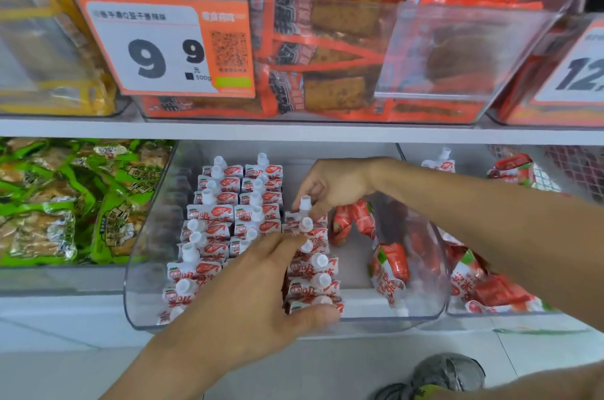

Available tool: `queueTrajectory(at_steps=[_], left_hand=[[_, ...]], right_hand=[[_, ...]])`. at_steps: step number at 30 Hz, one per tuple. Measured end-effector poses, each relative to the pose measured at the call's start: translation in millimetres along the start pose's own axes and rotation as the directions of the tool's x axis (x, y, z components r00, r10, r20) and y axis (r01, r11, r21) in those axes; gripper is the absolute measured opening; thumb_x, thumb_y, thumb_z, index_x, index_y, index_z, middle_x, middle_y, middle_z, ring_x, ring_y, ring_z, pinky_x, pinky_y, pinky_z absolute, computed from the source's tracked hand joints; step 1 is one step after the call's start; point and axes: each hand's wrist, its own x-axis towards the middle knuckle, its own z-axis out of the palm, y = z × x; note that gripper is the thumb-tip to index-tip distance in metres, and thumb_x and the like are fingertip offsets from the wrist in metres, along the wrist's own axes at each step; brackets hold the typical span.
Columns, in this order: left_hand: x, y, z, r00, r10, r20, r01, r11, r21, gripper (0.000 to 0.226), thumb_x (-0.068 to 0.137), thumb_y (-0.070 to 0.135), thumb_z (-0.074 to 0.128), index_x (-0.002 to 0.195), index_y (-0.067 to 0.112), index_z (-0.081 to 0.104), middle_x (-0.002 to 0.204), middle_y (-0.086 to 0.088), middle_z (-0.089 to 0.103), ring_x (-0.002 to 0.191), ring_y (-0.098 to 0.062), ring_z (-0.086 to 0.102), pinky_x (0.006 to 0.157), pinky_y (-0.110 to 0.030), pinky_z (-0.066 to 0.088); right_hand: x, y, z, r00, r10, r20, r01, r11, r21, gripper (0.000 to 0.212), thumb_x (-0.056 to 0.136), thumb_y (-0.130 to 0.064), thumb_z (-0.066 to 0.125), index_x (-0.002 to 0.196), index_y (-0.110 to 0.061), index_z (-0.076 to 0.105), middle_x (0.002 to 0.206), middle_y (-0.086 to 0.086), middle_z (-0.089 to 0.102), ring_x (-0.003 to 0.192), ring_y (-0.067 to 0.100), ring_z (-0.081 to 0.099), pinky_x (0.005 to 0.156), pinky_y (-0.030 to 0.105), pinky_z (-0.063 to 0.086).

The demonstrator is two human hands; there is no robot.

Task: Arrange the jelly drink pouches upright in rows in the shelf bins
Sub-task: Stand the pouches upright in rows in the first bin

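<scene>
White-and-red jelly drink pouches with white caps stand upright in rows inside a clear plastic bin on the lower shelf. A third, shorter row stands right of them. My left hand rests against the front and left side of that third row, thumb at the frontmost pouch. My right hand pinches the rearmost pouch of that row by its top. Several pouches lie loose and tilted in the bin's right part.
A second clear bin at the right holds more loose pouches. Green snack packs fill the left bin. The upper shelf carries orange packs behind a price tag. A shoe shows on the floor.
</scene>
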Motion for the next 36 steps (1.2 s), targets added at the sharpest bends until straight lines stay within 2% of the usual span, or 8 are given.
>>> queueTrajectory(at_steps=[7, 12, 15, 18, 21, 24, 31, 36], left_hand=[[4.4, 10.5, 18.4, 0.994, -0.06, -0.096, 0.063, 0.998, 0.025, 0.086, 0.066, 0.086, 0.042, 0.136, 0.045, 0.014, 0.131, 0.028, 0.028, 0.119, 0.001, 0.04, 0.096, -0.017, 0.036], [7.2, 8.1, 13.0, 0.993, -0.067, -0.096, 0.07, 0.997, 0.022, 0.077, 0.065, 0.083, 0.044, 0.13, 0.05, 0.02, 0.125, 0.032, 0.027, 0.108, 0.004, 0.045, 0.075, -0.014, 0.037], [22.4, 8.7, 6.0, 0.989, -0.009, -0.145, 0.001, 0.999, -0.052, 0.077, 0.072, 0.078, 0.048, 0.137, 0.043, 0.026, 0.133, 0.029, 0.024, 0.117, 0.01, 0.037, 0.09, -0.007, 0.033], [54.1, -1.0, 3.0, 0.979, 0.053, -0.198, -0.053, 0.999, 0.007, 0.077, 0.082, 0.067, 0.049, 0.145, 0.029, 0.026, 0.148, 0.015, 0.025, 0.135, 0.002, 0.024, 0.105, -0.004, 0.012], [83.2, -9.0, 11.1, 0.997, 0.044, -0.07, -0.046, 0.999, -0.019, 0.064, 0.087, 0.059, 0.05, 0.14, 0.025, 0.038, 0.14, 0.008, 0.043, 0.129, -0.01, 0.041, 0.104, -0.019, 0.033], [91.4, -9.0, 17.5, 0.998, 0.062, -0.027, -0.06, 0.997, 0.046, 0.036, 0.09, 0.05, 0.051, 0.103, 0.02, 0.065, 0.104, 0.006, 0.057, 0.099, -0.012, 0.056, 0.089, -0.03, 0.046], [87.6, -11.2, 14.9, 0.998, 0.064, 0.009, -0.064, 0.998, -0.006, 0.033, 0.089, 0.046, 0.05, 0.087, 0.019, 0.068, 0.095, 0.006, 0.059, 0.09, -0.011, 0.057, 0.082, -0.034, 0.048], [77.7, -11.7, 7.1, 0.995, 0.101, -0.019, -0.102, 0.995, -0.018, 0.021, 0.092, 0.04, 0.055, 0.097, 0.022, 0.066, 0.097, 0.012, 0.056, 0.088, -0.003, 0.053, 0.081, -0.02, 0.043]], right_hand=[[-0.5, 9.4, 2.5, 0.999, -0.032, 0.014, 0.033, 0.999, -0.029, 0.048, 0.076, -0.004, 0.078, 0.119, -0.023, 0.067, 0.117, 0.006, 0.07, 0.106, 0.022, 0.066, 0.097, 0.043, 0.053], [-3.4, 10.2, -2.0, 0.998, -0.022, 0.063, 0.025, 0.998, -0.051, 0.037, 0.08, 0.004, 0.066, 0.068, -0.029, 0.055, 0.062, -0.015, 0.052, 0.059, 0.004, 0.045, 0.068, 0.026, 0.041], [-10.5, 18.1, -5.7, 0.985, -0.008, 0.17, 0.002, 0.999, 0.034, 0.043, 0.079, 0.01, 0.064, 0.102, -0.027, 0.065, 0.101, -0.018, 0.071, 0.095, 0.0, 0.065, 0.092, 0.033, 0.052], [-13.8, 17.4, -7.7, 0.984, -0.011, 0.176, 0.027, 0.996, -0.086, 0.078, 0.072, -0.003, 0.081, 0.141, -0.017, 0.049, 0.142, 0.0, 0.055, 0.13, 0.013, 0.052, 0.109, 0.033, 0.041], [-21.9, 10.8, -13.7, 0.99, 0.074, 0.117, -0.028, 0.935, -0.354, 0.099, 0.061, -0.03, 0.092, 0.146, -0.021, 0.042, 0.147, -0.004, 0.049, 0.132, 0.013, 0.047, 0.107, 0.026, 0.039], [-29.1, 9.3, -15.1, 0.977, 0.209, 0.039, -0.146, 0.794, -0.59, 0.112, 0.055, -0.046, 0.092, 0.149, -0.022, 0.037, 0.147, 0.001, 0.046, 0.131, 0.02, 0.047, 0.101, 0.024, 0.041], [-34.4, 8.7, -16.3, 0.985, 0.172, 0.02, -0.133, 0.824, -0.551, 0.1, 0.054, -0.042, 0.093, 0.14, -0.018, 0.049, 0.128, -0.003, 0.06, 0.107, 0.016, 0.055, 0.087, 0.022, 0.046], [-46.2, 13.5, -24.9, 0.981, 0.104, -0.163, -0.167, 0.881, -0.442, 0.051, 0.065, -0.031, 0.089, 0.107, -0.018, 0.062, 0.105, -0.001, 0.063, 0.097, 0.021, 0.061, 0.077, 0.028, 0.051]])
